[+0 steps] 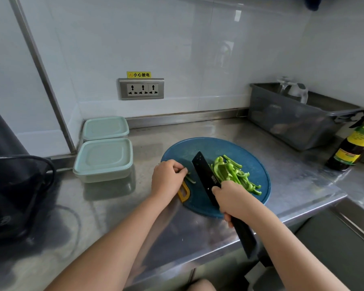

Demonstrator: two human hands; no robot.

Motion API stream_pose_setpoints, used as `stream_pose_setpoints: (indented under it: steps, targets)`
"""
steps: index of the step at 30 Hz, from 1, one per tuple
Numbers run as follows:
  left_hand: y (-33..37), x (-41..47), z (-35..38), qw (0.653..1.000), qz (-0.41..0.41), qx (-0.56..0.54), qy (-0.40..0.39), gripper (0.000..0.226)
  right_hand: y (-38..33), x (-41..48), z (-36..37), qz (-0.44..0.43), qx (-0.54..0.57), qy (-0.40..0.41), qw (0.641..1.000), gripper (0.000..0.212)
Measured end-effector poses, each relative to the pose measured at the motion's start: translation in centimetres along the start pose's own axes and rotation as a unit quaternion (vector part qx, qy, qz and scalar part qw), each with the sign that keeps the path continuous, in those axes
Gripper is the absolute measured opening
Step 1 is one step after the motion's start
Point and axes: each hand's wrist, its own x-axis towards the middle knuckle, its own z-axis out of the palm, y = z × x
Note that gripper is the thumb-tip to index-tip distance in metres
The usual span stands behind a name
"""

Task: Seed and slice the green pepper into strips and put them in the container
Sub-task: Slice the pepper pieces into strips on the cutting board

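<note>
Under your left fingertips [182,170] you are pinning the last sliver of green pepper [190,178] to the blue cutting board [198,147], its long axis running toward you and to the right, roughly parallel to the knife [206,177]. Your left hand [167,178] is curling closed over that sliver, knuckles toward the blade. Your right hand [232,201] is gripping the knife handle, and the blade is standing just right of your left fingers, between them and the heap of cut strips [234,175] lying beyond it. I judge the slicing to be nearly finished. Two lidded containers [104,159] are sitting well to the left of your left hand, the nearer hand for reaching them.
</note>
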Motion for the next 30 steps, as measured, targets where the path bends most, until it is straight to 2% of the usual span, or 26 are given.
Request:
stream_pose_setpoints:
  steps: [3, 6, 9, 13, 16, 18, 20, 23, 25, 27, 30]
  targets:
    - [0.2, -0.2, -0.3, 1.000, 0.009, 0.001, -0.002, 0.015, 0.3, 0.1, -1.7, 0.038, 0.048, -0.045, 0.997, 0.032]
    - [0.7, -0.5, -0.5, 0.999, 0.033, -0.003, -0.021, 0.013, 0.2, -0.4, -3.3, 0.001, 0.100, -0.043, 0.994, 0.030]
    - [1.8, -1.2, -0.2, 0.992, 0.089, -0.034, -0.083, 0.014, 0.6, -0.6, -5.1, -0.023, 0.172, -0.048, 0.984, 0.026]
    - [2.1, -1.7, 0.1, 0.980, 0.159, -0.044, -0.108, 0.017, 1.0, -0.3, -6.6, -0.057, 0.153, -0.023, 0.986, 0.024]
    - [2.1, -1.8, 0.0, 0.978, 0.193, -0.038, -0.071, 0.023, 1.8, 0.0, -7.7, -0.085, 0.082, 0.007, 0.993, 0.020]
    - [2.1, -2.0, -0.2, 0.975, 0.216, -0.023, -0.040, 0.031, 2.1, 0.1, -8.1, -0.115, -0.029, 0.056, 0.991, 0.013]
    - [2.7, -2.2, -0.7, 0.969, 0.245, -0.018, 0.001, 0.036, 2.5, 0.1, -8.2, -0.158, -0.156, 0.128, 0.967, 0.015]
    - [4.4, -2.5, -1.7, 0.946, 0.319, -0.001, 0.055, 0.044, 2.9, 0.3, -8.4, -0.198, -0.303, 0.219, 0.906, 0.013]
    - [5.9, -3.0, -2.1, 0.931, 0.364, 0.032, 0.027, 0.048, 3.0, 0.4, -8.5, -0.216, -0.356, 0.245, 0.876, 0.016]
    - [7.2, -3.6, -2.0, 0.913, 0.394, 0.097, -0.038, 0.053, 2.9, 0.3, -8.6, -0.244, -0.393, 0.258, 0.848, 0.023]
    - [8.3, -4.3, -1.2, 0.892, 0.383, 0.210, -0.113, 0.070, 2.8, -0.3, -8.7, -0.289, -0.434, 0.256, 0.814, 0.022]
